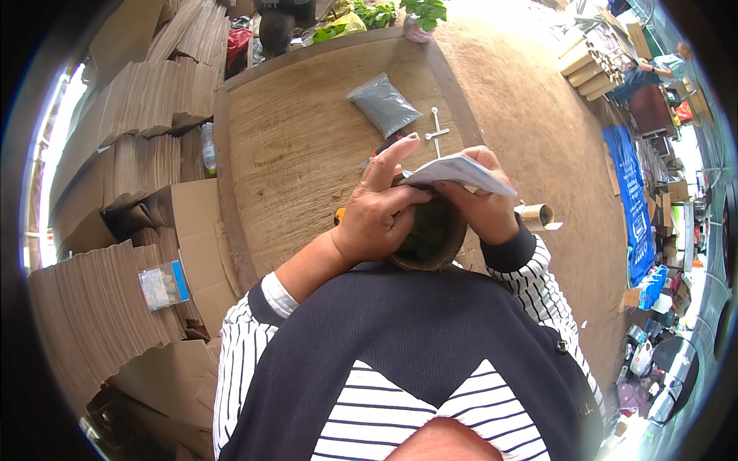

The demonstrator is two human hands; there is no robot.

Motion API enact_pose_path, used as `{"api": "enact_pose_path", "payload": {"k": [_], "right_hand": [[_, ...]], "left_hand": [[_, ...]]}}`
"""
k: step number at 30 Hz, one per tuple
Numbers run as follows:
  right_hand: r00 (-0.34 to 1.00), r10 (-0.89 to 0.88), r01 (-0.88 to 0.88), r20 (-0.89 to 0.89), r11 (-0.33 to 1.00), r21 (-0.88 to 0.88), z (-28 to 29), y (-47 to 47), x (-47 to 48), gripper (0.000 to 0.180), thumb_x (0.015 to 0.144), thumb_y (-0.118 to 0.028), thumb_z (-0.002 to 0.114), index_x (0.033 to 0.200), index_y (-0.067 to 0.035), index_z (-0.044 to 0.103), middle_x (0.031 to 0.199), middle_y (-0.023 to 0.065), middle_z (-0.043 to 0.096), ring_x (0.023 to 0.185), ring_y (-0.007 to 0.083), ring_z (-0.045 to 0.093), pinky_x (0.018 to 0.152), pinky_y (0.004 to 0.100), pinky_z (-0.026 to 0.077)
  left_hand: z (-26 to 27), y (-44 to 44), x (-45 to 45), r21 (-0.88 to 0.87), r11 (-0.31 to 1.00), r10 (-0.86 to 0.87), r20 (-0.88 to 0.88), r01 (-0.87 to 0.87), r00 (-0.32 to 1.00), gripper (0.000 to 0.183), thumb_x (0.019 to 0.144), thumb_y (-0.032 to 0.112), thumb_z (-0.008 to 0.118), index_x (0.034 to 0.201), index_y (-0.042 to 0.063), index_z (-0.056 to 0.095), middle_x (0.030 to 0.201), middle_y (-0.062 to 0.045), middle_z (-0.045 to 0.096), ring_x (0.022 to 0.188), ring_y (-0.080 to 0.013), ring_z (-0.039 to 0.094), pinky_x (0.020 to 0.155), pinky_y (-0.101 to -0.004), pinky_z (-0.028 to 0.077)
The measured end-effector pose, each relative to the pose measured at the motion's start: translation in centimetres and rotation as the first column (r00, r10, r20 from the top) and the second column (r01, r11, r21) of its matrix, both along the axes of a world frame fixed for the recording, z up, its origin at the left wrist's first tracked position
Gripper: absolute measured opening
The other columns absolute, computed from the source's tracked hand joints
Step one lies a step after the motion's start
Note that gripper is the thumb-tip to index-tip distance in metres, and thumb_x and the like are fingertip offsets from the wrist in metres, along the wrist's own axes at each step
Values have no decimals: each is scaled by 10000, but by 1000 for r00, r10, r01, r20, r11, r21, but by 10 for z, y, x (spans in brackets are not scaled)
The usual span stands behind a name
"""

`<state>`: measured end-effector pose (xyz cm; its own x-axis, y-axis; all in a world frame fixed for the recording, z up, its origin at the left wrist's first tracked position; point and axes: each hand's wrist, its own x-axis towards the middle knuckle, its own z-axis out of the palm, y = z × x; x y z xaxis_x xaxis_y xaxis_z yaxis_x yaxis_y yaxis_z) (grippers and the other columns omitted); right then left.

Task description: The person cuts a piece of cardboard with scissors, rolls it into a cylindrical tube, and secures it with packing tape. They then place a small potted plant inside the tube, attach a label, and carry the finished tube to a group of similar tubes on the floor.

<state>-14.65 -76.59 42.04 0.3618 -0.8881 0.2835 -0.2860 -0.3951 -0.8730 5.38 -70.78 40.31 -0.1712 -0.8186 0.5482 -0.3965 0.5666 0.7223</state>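
Observation:
My right hand (483, 201) grips a folded white sheet (464, 171), thumb below and fingers behind it. My left hand (380, 213) reaches the sheet's left end with its thumb and curled fingers, its index finger pointing up and away. Directly below the sheet is a round brown cardboard tube (455, 250), close against my torso. Green material, perhaps leaves (424, 230), shows dimly inside it; the hands and sheet hide part of its rim. Beyond my hands, a clear bag of grey granules (385, 105) and white plastic measuring spoons (436, 133) lie on the wooden table (288, 144).
Stacked flat cardboard (104, 305) walls the left side, with a plastic bottle (208, 147) in a gap. A leafy potted plant (422, 20) stands at the table's far corner. Another cardboard tube (537, 215) is at right. A person (651, 72) is at the far right.

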Motion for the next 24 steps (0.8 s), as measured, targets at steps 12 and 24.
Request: {"api": "enact_pose_path", "payload": {"k": [12,24], "right_hand": [[938,225,-301,-263,906,-296,21,-17,-10,110,732,-128,777,823,-117,717,820,48,654,795,275,607,763,416,483],[946,179,-258,-269,920,-296,24,-11,-9,114,777,-156,758,871,-104,717,898,65,660,879,278,636,810,406,489]], "left_hand": [[2,1,-2,-68,998,17,34,-15,999,239,718,-27,641,938,42,704,1251,-211,560,1202,-395,554,1020,-452,471],[17,3,-3,-190,981,80,151,-50,985,261,735,24,722,994,62,731,1064,-118,658,1099,-348,606,964,-440,502]]}}
